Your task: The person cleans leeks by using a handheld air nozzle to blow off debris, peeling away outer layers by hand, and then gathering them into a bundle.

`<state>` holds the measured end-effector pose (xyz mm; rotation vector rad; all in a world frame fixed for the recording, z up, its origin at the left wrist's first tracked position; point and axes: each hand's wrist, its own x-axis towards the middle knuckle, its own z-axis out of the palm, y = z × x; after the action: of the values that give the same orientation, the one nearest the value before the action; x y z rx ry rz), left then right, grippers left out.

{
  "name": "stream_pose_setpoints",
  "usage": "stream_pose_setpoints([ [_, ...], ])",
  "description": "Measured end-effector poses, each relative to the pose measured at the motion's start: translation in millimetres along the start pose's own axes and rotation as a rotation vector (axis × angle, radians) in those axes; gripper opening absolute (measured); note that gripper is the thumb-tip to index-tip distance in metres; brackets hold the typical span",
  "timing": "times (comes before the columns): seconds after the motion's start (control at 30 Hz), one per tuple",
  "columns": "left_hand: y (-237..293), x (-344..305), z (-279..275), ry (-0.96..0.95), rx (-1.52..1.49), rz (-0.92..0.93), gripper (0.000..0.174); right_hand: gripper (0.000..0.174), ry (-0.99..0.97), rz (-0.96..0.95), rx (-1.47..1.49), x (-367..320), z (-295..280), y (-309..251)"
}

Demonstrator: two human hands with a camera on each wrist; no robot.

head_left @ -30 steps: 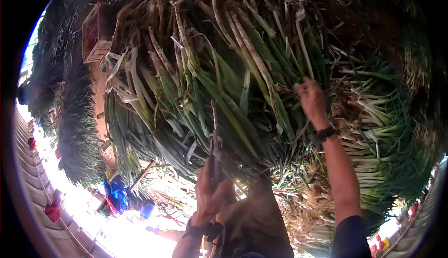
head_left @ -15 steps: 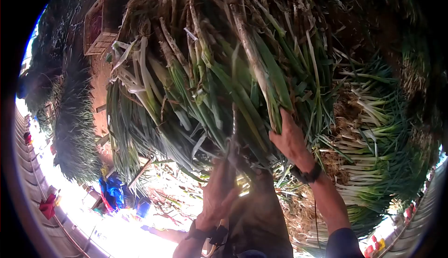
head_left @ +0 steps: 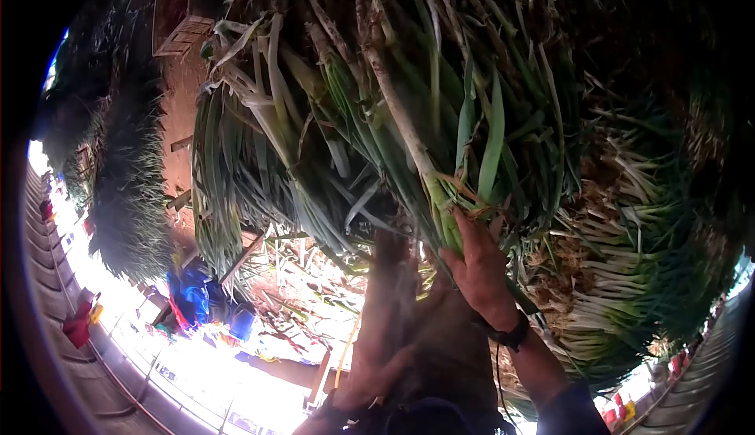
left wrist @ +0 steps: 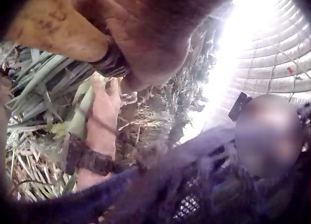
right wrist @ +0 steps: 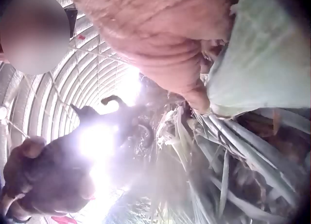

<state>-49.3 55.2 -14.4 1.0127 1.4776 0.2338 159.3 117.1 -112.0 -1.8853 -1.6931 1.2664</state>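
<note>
Leek (head_left: 437, 195) is gripped in right hand (head_left: 481, 270) — stalk (head_left: 405, 128) slanting forward and left — as hose gun (right wrist: 92, 116) is held in left hand (head_left: 384, 309) alongside.

A navy sleeve (head_left: 572, 410) and dark wristband (head_left: 513, 331) are worn.

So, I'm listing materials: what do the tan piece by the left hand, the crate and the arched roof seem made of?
Tan piece: perhaps plastic or rubber, smooth with dark marks. Crate: wood or plastic, dull; its slatted end fits both. Arched roof: probably sheeting, pale, slightly shiny, creased between ribs.
</note>
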Motion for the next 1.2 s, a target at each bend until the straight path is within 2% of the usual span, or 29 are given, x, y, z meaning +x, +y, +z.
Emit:
stream_pose_setpoints([
  [0.1, -26, -18, 13, -0.060, 0.070, -0.059, 0.077, 0.079, 0.008, -0.046, -0.080, -1, 3, -6],
  [0.13, -23, -19, 15, -0.058, 0.021, 0.060, 0.081, 0.085, 0.008, -0.050, -0.135, -1, 6, -5],
  [0.17, -27, -17, 19, -0.053, 0.016, 0.062, 0.081, 0.091, 0.008, -0.054, -0.190, -1, 7, -5],
  [0.27, -31, -9, 25, -0.127, 0.119, -0.030, 0.080, 0.098, -0.058, 0.001, -0.309, 0, 3, -13],
  [0.33, -17, 0, 23, -0.047, -0.017, 0.007, 0.076, 0.099, -0.070, -0.001, -0.337, 0, 0, -15],
  [0.47, -10, 49, 18, -0.094, -0.006, -0.022, 0.071, 0.100, -0.025, -0.073, -0.343, 0, -1, -10],
  [0.63, -3, 92, 13, 0.100, -0.221, -0.038, 0.038, 0.106, -0.033, -0.102, -0.397, 4, -8, -2],
  [0.67, 3, 87, 8, 0.017, -0.215, -0.068, 0.049, 0.108, -0.040, -0.099, -0.421, 4, -10, 1],
  [0.7, 14, 77, 7, 0.016, -0.215, -0.070, 0.049, 0.108, -0.041, -0.097, -0.420, 5, -13, 3],
  [0.77, 24, 46, 12, -0.015, -0.083, 0.073, 0.063, 0.108, -0.052, -0.067, -0.410, 10, -21, 4],
  [0.8, 1, 31, 21, -0.050, -0.066, 0.115, 0.074, 0.108, -0.052, -0.064, -0.408, 12, -24, 5],
  [0.9, 9, 18, 19, -0.065, 0.015, 0.099, 0.077, 0.106, -0.109, 0.009, -0.390, 17, -31, 3],
  [1.03, 2, 67, 16, 0.019, 0.067, 0.056, 0.076, 0.103, -0.095, -0.058, -0.406, 22, -38, 1],
  [1.1, 9, 111, 6, 0.070, -0.082, -0.095, 0.066, 0.102, -0.089, -0.078, -0.399, 23, -38, 3],
  [1.17, 5, 155, 0, 0.290, 0.110, 0.154, 0.055, 0.097, -0.106, -0.056, -0.340, 24, -39, 7],
  [1.2, 5, 176, -8, 0.264, 0.074, 0.123, 0.053, 0.097, -0.106, -0.061, -0.339, 24, -39, 7],
])
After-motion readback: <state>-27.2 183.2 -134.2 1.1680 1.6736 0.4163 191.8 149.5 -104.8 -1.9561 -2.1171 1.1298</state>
